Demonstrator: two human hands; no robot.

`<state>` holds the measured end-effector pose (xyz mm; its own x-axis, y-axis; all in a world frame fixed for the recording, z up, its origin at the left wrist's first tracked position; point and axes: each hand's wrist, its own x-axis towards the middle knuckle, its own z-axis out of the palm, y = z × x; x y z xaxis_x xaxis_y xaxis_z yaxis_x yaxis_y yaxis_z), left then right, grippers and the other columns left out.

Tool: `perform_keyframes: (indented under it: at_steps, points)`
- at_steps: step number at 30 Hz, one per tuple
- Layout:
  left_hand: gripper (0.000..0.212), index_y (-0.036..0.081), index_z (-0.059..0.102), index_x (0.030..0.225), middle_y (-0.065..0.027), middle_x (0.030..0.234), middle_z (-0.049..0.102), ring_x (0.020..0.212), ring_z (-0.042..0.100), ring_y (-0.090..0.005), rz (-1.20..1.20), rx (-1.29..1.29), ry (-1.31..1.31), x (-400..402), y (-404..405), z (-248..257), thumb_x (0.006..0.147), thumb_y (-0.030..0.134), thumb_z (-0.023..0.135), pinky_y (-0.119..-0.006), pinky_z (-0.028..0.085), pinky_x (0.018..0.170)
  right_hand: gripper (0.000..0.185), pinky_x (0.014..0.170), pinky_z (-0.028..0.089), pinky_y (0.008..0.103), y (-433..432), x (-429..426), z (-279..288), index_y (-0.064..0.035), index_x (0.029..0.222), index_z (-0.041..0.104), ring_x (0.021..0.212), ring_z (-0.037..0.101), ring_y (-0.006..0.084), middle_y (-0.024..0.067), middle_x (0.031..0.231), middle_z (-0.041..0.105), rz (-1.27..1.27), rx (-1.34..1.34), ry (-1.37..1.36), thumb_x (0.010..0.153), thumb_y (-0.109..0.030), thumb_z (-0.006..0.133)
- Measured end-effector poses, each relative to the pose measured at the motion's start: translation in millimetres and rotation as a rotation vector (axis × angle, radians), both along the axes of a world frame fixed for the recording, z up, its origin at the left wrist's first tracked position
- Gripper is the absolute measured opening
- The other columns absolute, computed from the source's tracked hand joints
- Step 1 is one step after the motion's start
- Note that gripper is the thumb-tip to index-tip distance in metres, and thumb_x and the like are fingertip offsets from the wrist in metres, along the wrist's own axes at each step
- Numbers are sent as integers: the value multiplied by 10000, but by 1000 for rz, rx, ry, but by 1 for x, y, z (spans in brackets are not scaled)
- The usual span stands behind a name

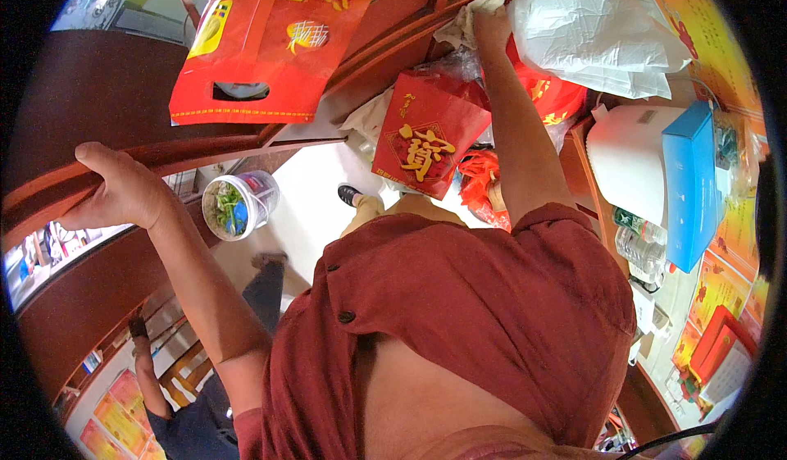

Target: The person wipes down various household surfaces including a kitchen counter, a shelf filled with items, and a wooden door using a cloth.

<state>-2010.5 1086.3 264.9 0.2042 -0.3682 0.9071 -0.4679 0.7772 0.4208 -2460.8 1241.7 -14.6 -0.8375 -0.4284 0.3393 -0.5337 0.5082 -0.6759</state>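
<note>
My left hand (123,192) rests with thumb and fingers apart against the edge of a dark red wooden cabinet or shelf (74,115), holding nothing. At the top, my right hand (492,26) grips a whitish cloth (490,0) at a wooden ledge, beside a large white plastic bag (590,29); its fingers are partly hidden. A red and gold bag with a cut-out handle (270,42) lies on the wood between my hands. Below my right forearm stands a dark red paper bag with gold characters (424,134).
A white bucket with green leaves (261,198) stands on the floor to the left. Red plastic bags (482,180) lie near my legs. On the right are a blue box (692,183), a white container (627,152) and clear bottles (639,254). Another person (197,417) is at lower left.
</note>
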Motion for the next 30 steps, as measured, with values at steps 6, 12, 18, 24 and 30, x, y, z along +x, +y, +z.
perform_keyframes:
  at_steps: [6, 12, 18, 24, 30]
  points:
    - [447, -15, 336, 1091, -150, 975, 528, 780, 546, -173, -52, -5, -19, 8, -4, -1, 752, 13, 626, -290, 494, 687, 449, 715, 486, 428, 14, 9, -4, -132, 1132, 582, 802, 611, 377, 191, 865, 637, -107, -53, 112, 717, -302, 596]
    - [531, -34, 343, 1134, -170, 1023, 520, 812, 528, -191, -69, 36, 57, -14, 14, 9, 711, 45, 654, -318, 484, 734, 351, 740, 477, 411, 7, -18, 19, -46, 1002, 592, 856, 602, 347, 185, 909, 625, 67, 67, -1, 734, -271, 607]
    - [425, 19, 358, 1007, -129, 875, 500, 729, 531, -166, -106, 71, 73, 10, 0, 2, 710, 52, 661, -278, 505, 636, 443, 640, 522, 428, 5, 90, 23, -60, 1029, 585, 708, 644, 316, 166, 805, 641, 322, 206, 50, 798, -436, 540]
    - [437, 29, 356, 1072, -114, 884, 541, 665, 528, -133, -135, 28, 35, -8, 3, 1, 733, -28, 626, -243, 489, 598, 361, 578, 516, 431, -21, 227, -6, -128, 1030, 620, 681, 644, 294, 160, 781, 642, 929, 553, 307, 760, -358, 557]
    - [508, 45, 335, 1130, -112, 843, 538, 644, 542, -149, -158, -55, 84, 4, 6, 7, 725, -24, 635, -272, 509, 559, 315, 457, 475, 420, -9, 216, 1, -122, 1018, 611, 592, 625, 231, 136, 874, 637, 891, 814, 487, 750, -277, 554]
